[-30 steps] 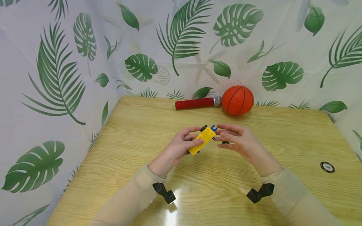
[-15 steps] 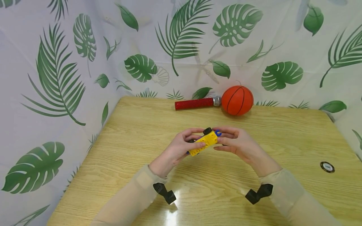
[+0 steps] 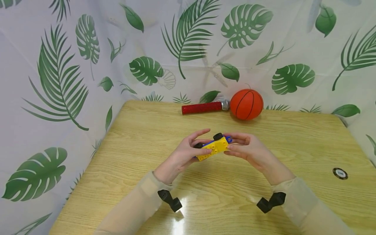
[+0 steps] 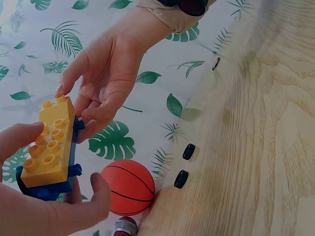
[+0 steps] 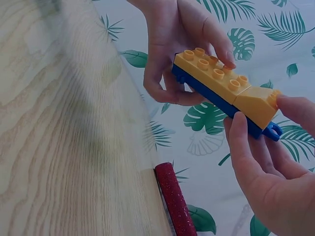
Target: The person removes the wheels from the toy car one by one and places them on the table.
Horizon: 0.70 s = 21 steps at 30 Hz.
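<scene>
A toy car [image 3: 219, 145] of yellow studded bricks on a blue base is held up above the table, tilted, between both hands. My left hand [image 3: 183, 151] grips its rear, thumb on the studs and index finger raised off it. At the front, beside a blue hook [image 5: 273, 131], my right hand [image 3: 252, 150] pinches the car with its thumb on top and fingertips beneath. Black wheels [image 3: 218, 136] sit along the far side in the head view. Bare blue pegs [image 4: 75, 170] stick out of the other side in the left wrist view.
Two loose black wheels [image 4: 181, 179] lie on the wooden table [image 3: 141, 130]. Toward the back are a red-handled microphone [image 3: 202, 107] and an orange toy basketball [image 3: 246, 104]. A round chip [image 3: 340, 173] lies at the right. Leaf-print cloth [image 3: 111, 49] walls the table in.
My right hand has closed in on the car's front end. The car has turned to a flatter slant, bringing its far-side wheels into view, and my left index finger has lifted off.
</scene>
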### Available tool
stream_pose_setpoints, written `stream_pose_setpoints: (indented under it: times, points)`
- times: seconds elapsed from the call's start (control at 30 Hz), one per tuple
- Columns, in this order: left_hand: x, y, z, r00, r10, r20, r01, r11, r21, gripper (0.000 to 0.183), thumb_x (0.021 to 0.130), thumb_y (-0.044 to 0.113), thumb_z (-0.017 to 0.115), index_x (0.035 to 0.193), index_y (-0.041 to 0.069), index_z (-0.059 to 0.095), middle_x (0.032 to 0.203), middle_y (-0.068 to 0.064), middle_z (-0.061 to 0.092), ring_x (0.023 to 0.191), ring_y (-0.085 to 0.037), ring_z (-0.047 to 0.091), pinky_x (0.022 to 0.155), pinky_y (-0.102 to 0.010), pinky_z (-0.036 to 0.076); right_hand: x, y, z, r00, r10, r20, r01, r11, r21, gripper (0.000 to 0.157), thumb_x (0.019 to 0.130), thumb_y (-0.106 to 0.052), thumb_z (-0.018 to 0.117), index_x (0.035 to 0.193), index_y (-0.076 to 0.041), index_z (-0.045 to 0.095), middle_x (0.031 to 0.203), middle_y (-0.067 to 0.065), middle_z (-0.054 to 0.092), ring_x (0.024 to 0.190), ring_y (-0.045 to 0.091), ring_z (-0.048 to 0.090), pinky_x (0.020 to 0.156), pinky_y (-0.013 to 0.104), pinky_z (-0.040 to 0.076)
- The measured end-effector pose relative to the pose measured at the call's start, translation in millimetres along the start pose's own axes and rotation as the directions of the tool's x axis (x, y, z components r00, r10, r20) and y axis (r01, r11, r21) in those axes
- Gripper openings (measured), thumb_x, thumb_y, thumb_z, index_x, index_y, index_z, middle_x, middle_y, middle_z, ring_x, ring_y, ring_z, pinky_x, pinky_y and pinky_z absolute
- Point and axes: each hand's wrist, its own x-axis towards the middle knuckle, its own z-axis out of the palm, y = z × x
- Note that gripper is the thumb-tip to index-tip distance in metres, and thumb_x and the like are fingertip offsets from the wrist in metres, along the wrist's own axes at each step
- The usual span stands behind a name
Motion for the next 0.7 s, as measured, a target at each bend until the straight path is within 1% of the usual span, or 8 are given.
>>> stream_pose_setpoints:
  times: [0.07,0.13,0.3,0.37,0.43,0.53,0.6,0.7]
  points:
    - [0.2,0.1,0.0,1.000,0.008,0.007,-0.008,1.000,-0.022,0.069,0.090,-0.007,0.064,0.148,0.026,0.045,0.137,-0.013,0.058,0.109,-0.021,0.061,0.083,-0.031,0.058,-0.2,0.1,-1.2,1.000,0.002,0.004,-0.002,1.000,0.007,0.045,0.094,0.000,0.064,0.136,0.002,0.050,0.109,0.001,0.065,0.099,0.013,0.068,0.089,0.032,0.059]
    - [0.4,0.1,-0.2,1.000,0.018,0.005,-0.018,0.999,-0.042,0.070,0.090,-0.009,0.064,0.148,0.025,0.045,0.138,-0.014,0.056,0.109,-0.022,0.060,0.083,-0.029,0.059,-1.0,0.4,-2.3,1.000,-0.002,0.012,0.002,1.000,-0.002,0.049,0.094,0.000,0.064,0.139,0.005,0.046,0.110,0.001,0.066,0.099,0.013,0.068,0.089,0.030,0.059]
    - [0.7,-0.7,0.1,0.999,0.026,-0.040,-0.028,0.998,-0.063,0.067,0.089,-0.008,0.066,0.145,0.024,0.048,0.138,-0.015,0.055,0.111,-0.022,0.058,0.091,-0.028,0.057,-3.1,1.5,-4.0,1.000,0.004,0.015,-0.003,0.997,-0.081,0.066,0.094,-0.002,0.065,0.147,0.014,0.029,0.112,-0.004,0.064,0.100,0.009,0.066,0.089,0.023,0.057]
    - [0.6,-0.7,0.9,0.998,0.025,-0.054,-0.029,0.998,-0.065,0.065,0.089,-0.008,0.066,0.144,0.023,0.049,0.137,-0.014,0.055,0.112,-0.023,0.058,0.094,-0.028,0.056,-3.4,1.2,-4.0,1.000,0.015,0.005,-0.014,0.995,-0.102,0.068,0.094,-0.002,0.065,0.148,0.015,0.028,0.113,-0.005,0.063,0.100,0.008,0.065,0.089,0.022,0.057]
    - [0.1,0.1,1.8,0.998,0.022,-0.063,-0.026,0.998,-0.064,0.064,0.089,-0.007,0.067,0.143,0.022,0.050,0.137,-0.013,0.053,0.112,-0.023,0.056,0.093,-0.027,0.056,-3.5,1.0,-3.8,1.000,0.021,-0.003,-0.022,0.994,-0.111,0.069,0.093,-0.001,0.065,0.148,0.014,0.027,0.114,-0.005,0.062,0.100,0.008,0.065,0.089,0.021,0.057]
    - [-0.8,0.8,3.0,0.998,0.027,-0.064,-0.031,0.997,-0.068,0.062,0.089,-0.007,0.066,0.143,0.018,0.050,0.140,-0.015,0.047,0.112,-0.023,0.055,0.092,-0.026,0.056,-4.1,0.7,-2.9,1.000,0.017,-0.001,-0.017,0.991,-0.131,0.069,0.092,0.001,0.065,0.148,0.014,0.026,0.117,-0.003,0.061,0.100,0.007,0.064,0.088,0.022,0.057]
    - [-1.3,0.8,3.6,0.998,0.028,-0.063,-0.033,0.997,-0.077,0.059,0.090,-0.007,0.066,0.142,0.015,0.050,0.138,-0.014,0.045,0.111,-0.022,0.054,0.093,-0.025,0.056,-4.0,1.4,-2.7,1.000,0.012,0.008,-0.011,0.990,-0.144,0.070,0.091,0.002,0.066,0.148,0.015,0.027,0.118,-0.001,0.060,0.101,0.007,0.064,0.088,0.022,0.057]
    - [-1.3,0.1,4.2,0.998,0.033,-0.052,-0.039,0.994,-0.100,0.051,0.092,-0.007,0.063,0.139,0.005,0.049,0.131,-0.013,0.050,0.110,-0.020,0.055,0.099,-0.028,0.053,-3.1,2.4,-2.6,0.999,0.009,0.033,-0.004,0.986,-0.164,0.069,0.090,0.003,0.066,0.147,0.014,0.029,0.118,-0.001,0.060,0.101,0.008,0.064,0.087,0.023,0.057]
